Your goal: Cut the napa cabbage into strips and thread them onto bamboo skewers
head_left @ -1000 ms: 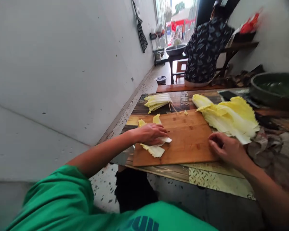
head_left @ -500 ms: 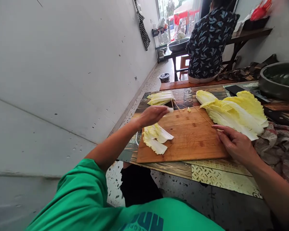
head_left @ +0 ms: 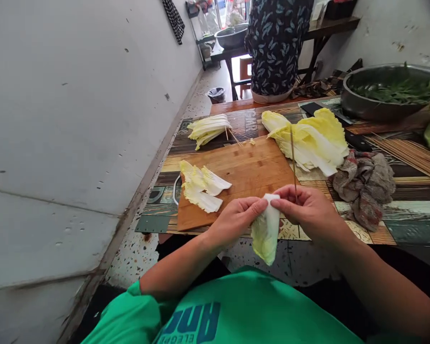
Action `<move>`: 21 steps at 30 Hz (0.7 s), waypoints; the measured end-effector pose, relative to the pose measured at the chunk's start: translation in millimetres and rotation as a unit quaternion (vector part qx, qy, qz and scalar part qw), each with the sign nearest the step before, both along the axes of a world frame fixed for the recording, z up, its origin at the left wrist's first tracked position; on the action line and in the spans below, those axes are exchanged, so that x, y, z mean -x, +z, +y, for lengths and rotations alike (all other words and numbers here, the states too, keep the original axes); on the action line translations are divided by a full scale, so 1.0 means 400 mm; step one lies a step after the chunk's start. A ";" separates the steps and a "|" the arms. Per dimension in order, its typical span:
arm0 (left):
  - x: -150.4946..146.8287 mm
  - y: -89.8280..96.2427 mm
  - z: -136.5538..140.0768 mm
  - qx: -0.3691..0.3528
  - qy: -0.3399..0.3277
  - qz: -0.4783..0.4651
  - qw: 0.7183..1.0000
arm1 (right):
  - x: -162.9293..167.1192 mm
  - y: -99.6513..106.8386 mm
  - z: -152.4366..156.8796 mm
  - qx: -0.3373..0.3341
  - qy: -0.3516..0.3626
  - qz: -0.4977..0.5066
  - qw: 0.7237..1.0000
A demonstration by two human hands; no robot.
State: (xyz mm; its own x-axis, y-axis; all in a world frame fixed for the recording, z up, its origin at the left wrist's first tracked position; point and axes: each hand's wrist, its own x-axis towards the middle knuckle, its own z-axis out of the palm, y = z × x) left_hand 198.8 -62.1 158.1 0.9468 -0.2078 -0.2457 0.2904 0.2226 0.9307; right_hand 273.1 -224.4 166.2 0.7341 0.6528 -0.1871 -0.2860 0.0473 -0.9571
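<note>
Fingers of your left hand (head_left: pixel 236 217) pinch the white stem end of a folded cabbage leaf (head_left: pixel 266 229), and your right hand (head_left: pixel 308 210) pinches the same end from the other side, so both hands are closed on it. Your right hand also grips a thin bamboo skewer (head_left: pixel 293 153), which stands nearly upright and rises past the far pile of leaves. You hold the leaf just in front of the near edge of the table (head_left: pixel 408 224), its yellow-green tip hanging down toward your green shirt (head_left: pixel 236 315).

Beyond your hands lies the wooden cutting board (head_left: pixel 247 172), with a few cut leaf pieces (head_left: pixel 202 184) at its left end. A bundle of leaves (head_left: pixel 208 129) lies past the board on the left, and a larger heap of whole cabbage leaves (head_left: pixel 311 138) lies at its far right corner. Right of that heap sits a crumpled cloth (head_left: pixel 365 184), with a metal bowl of greens (head_left: pixel 387 93) behind. Another person in a patterned shirt (head_left: pixel 275 43) sits at the table's far end.
</note>
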 end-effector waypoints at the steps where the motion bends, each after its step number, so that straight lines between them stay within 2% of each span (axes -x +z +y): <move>1: -0.002 -0.019 -0.009 0.042 0.020 0.022 0.999 | -0.002 -0.011 0.003 -0.004 -0.024 0.015 1.000; 4: -0.003 -0.040 -0.031 0.101 0.093 0.046 0.989 | -0.007 -0.029 -0.004 0.009 -0.039 -0.013 0.999; 6: -0.002 -0.034 -0.039 0.131 0.130 0.059 0.981 | -0.003 -0.031 -0.026 0.053 -0.032 -0.107 0.992; 7: -0.001 -0.030 -0.040 0.148 0.136 0.070 0.977 | 0.000 -0.031 -0.043 0.085 -0.041 -0.175 0.980; 9: 0.000 -0.022 -0.033 0.173 0.142 0.088 0.971 | 0.008 -0.030 -0.087 0.154 -0.074 -0.328 0.929; 11: 0.000 -0.017 -0.019 0.184 0.150 0.095 0.967 | 0.015 -0.029 -0.134 0.213 -0.091 -0.456 0.859; 14: -0.003 -0.015 0.002 0.194 0.165 0.089 0.963 | 0.025 -0.027 -0.188 0.259 -0.067 -0.565 0.780; 17: -0.009 -0.014 0.014 0.192 0.168 0.086 0.963 | 0.036 -0.022 -0.211 0.269 -0.049 -0.626 0.730; 21: -0.019 -0.015 0.021 0.206 0.154 0.103 0.961 | 0.044 -0.022 -0.223 0.310 -0.045 -0.658 0.685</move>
State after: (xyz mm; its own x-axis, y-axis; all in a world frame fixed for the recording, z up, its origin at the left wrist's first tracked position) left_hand 206.5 -53.8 152.1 0.9189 -0.0454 -0.3918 0.3206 0.6645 0.6750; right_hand 255.5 -313.8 157.3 0.5654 0.6886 0.4540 0.8209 -0.5232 -0.2289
